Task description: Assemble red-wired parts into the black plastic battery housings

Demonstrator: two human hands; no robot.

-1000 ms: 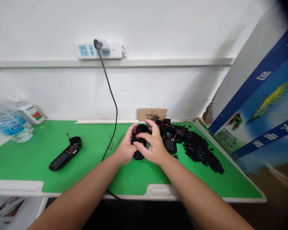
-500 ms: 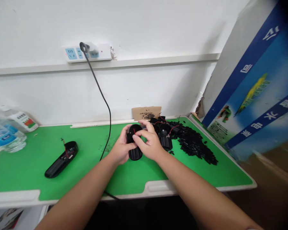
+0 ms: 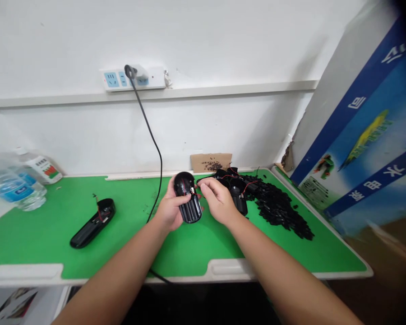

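While the left hand (image 3: 169, 211) grips the black housing (image 3: 191, 211) between the worktop's (image 3: 176, 257) near and far edges, steadiness and slack in the red wire (image 3: 197, 194) matter; whether the right hand's (image 3: 218, 201) curled fingers grasp anything, I cannot tell.

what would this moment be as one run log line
left grip: holding black housing | right grip: close beside housing, contact unclear | nearby: black parts pile on green tabletop

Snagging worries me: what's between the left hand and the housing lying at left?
The head view shows a black cable, dark specks and green tabletop between the left hand and that housing.
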